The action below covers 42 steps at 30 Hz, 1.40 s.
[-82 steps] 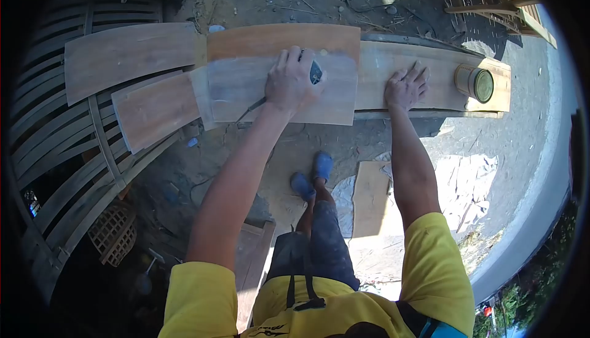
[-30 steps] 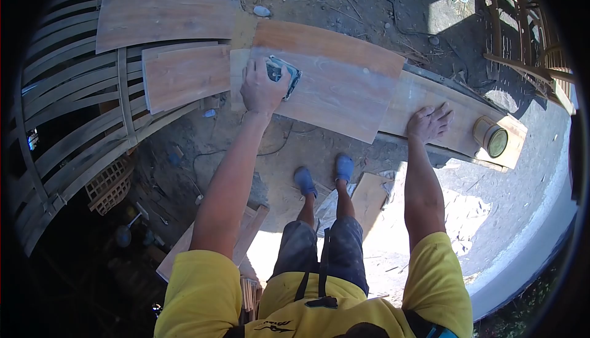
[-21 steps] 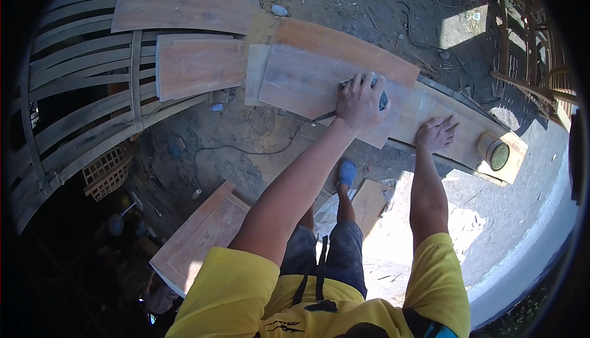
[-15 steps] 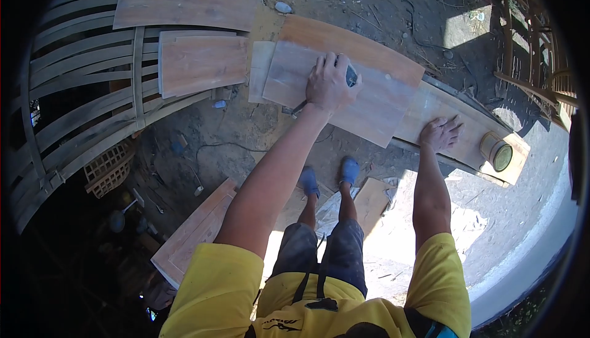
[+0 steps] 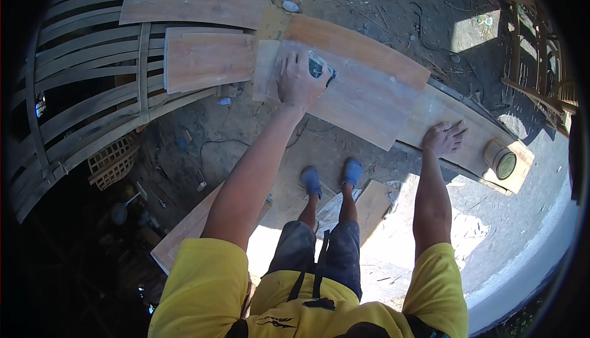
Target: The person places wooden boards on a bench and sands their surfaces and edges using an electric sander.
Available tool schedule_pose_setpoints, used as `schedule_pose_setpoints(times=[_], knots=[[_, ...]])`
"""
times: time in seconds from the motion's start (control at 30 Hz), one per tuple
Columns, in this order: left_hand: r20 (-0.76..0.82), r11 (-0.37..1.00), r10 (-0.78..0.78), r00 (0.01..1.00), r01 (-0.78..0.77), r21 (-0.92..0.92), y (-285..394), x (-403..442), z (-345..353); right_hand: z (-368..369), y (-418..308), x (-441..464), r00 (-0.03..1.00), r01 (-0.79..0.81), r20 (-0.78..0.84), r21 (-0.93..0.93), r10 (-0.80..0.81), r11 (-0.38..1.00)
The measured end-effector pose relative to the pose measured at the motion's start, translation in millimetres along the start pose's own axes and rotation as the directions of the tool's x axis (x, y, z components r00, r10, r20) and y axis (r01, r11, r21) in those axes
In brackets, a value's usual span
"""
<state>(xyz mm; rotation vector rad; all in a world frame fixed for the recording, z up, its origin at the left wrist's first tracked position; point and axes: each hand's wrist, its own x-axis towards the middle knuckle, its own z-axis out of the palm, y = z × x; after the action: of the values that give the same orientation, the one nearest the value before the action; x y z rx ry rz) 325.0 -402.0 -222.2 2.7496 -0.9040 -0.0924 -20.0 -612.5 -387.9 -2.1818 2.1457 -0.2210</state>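
My left hand (image 5: 298, 83) is wrapped round a dark palm-sized sander (image 5: 321, 67), with the palm covering much of it. The sander rests on the left part of a reddish wooden panel (image 5: 362, 95), whose near area is pale with dust and far edge more orange. A dark cord seems to trail below my left wrist. To the right of the panel, my right hand (image 5: 444, 139) lies flat with fingers spread on a light wooden board (image 5: 473, 123). An open tin can (image 5: 501, 158) lies or stands tilted-looking beyond those fingers, near the board's end.
More panels (image 5: 212, 61) lie on a slatted wooden bench (image 5: 86, 52) at left. Another panel (image 5: 184, 227) leans below. A cable (image 5: 224, 142) crosses the dirt ground near my feet (image 5: 332, 175). Wooden chair frames (image 5: 534, 61) stand at far right; a white bottle (image 5: 291, 7) lies beyond the panel.
My left hand has slid the sander leftward across the panel, towards its left edge. My right hand stays flat on the board; the whole view has shifted slightly.
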Motion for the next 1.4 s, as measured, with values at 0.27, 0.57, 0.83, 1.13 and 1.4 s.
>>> schedule_pose_setpoints(times=[0.27,0.57,0.83,1.13,1.4], knots=[[0.100,0.933,0.303,0.948,-0.274,-0.235,140,-65,55,11,7,2,0.998,0.013,-0.064,-0.017,-0.014,1.000],[0.127,0.986,0.069,0.990,-0.048,-0.159,50,-16,13,3,-1,-1,0.999,-0.027,-0.041,-0.022,0.026,0.999],[-0.039,0.959,-0.277,0.960,0.279,0.057,-77,37,-31,15,9,0,0.998,0.007,-0.070,-0.006,-0.008,1.000],[0.081,0.992,0.055,0.995,-0.045,-0.121,53,-44,14,7,2,-1,0.997,0.023,-0.076,-0.004,-0.023,1.000],[0.124,0.958,0.212,0.969,-0.180,-0.225,120,-56,38,5,-1,1,0.999,-0.003,-0.046,-0.030,0.002,1.000]])
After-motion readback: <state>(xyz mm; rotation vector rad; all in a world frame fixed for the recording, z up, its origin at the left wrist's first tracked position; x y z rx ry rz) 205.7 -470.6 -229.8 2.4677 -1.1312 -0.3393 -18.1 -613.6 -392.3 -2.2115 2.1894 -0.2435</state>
